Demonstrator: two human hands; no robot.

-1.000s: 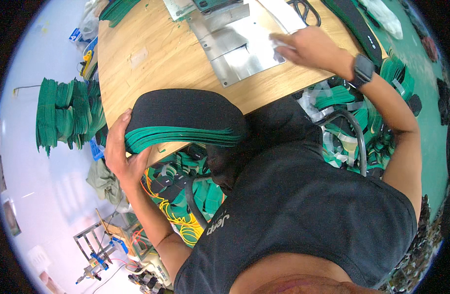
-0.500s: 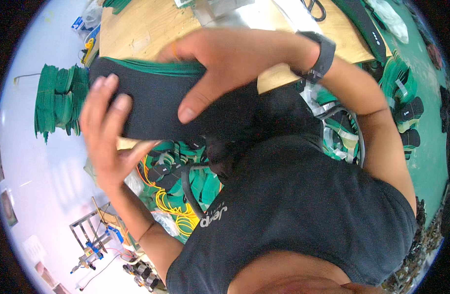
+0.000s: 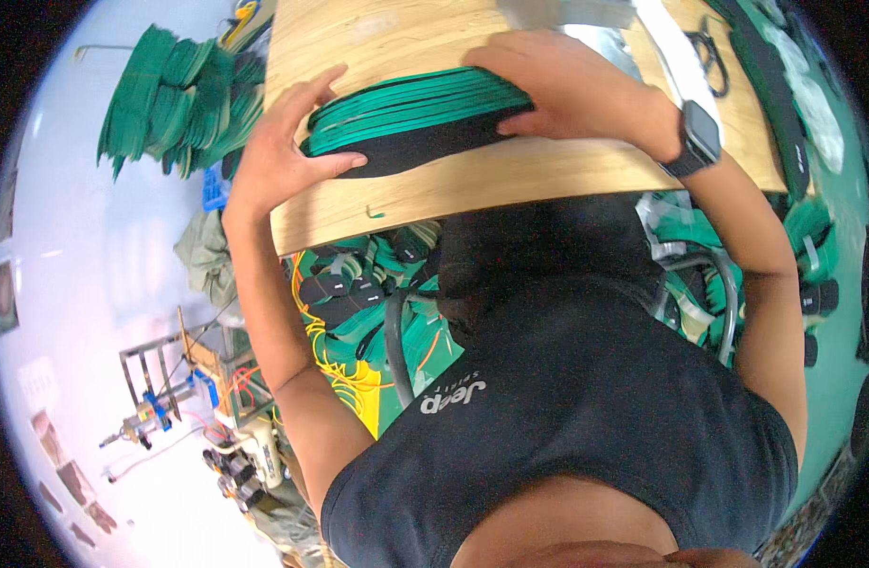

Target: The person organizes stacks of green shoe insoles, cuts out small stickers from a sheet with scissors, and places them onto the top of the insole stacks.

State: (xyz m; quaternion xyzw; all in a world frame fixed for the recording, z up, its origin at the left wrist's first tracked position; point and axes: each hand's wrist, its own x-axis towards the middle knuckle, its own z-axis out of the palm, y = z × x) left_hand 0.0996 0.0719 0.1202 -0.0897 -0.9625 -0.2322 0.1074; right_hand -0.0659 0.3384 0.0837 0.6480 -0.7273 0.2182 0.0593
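A stack of thin black-and-green sheets (image 3: 420, 112), which look like shoe insoles, rests on the wooden table with its layered green edges facing up and a black face toward me. My left hand (image 3: 281, 151) grips its left end, thumb on the near black side and fingers round the far side. At the other end, my right hand (image 3: 572, 90) clasps the stack the same way, with a dark watch (image 3: 701, 133) on that wrist. Some fingertips of both hands are hidden behind the stack.
The wooden table (image 3: 349, 213) has a small green scrap near its front edge. Tall green stacks (image 3: 160, 104) stand at the left. Below the table lie several bundles of similar pieces (image 3: 354, 284) and yellow cords (image 3: 335, 355). A black cable (image 3: 711, 57) lies at the far right.
The stack was held up and tilted, its broad black face showing and my left fingers spread off it. Now it is down on the table, with both hands closed on its ends.
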